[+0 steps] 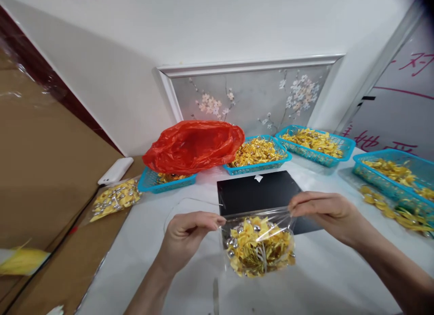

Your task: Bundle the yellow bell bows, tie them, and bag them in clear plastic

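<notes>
Clear bag (262,245) filled, left fingers (205,219) and right fingers (310,206) pinched tight on its top corners; second bag (117,199) packed, blue baskets (261,167) hold more.

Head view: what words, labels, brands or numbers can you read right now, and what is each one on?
"对": handwritten in red, upper part of the board at far right.
Red writing lower on the board: partly cut off, not certain enough to quote.
White device: tiny marks, too small to read.
Held bag: no lettering that I can make out.
</notes>
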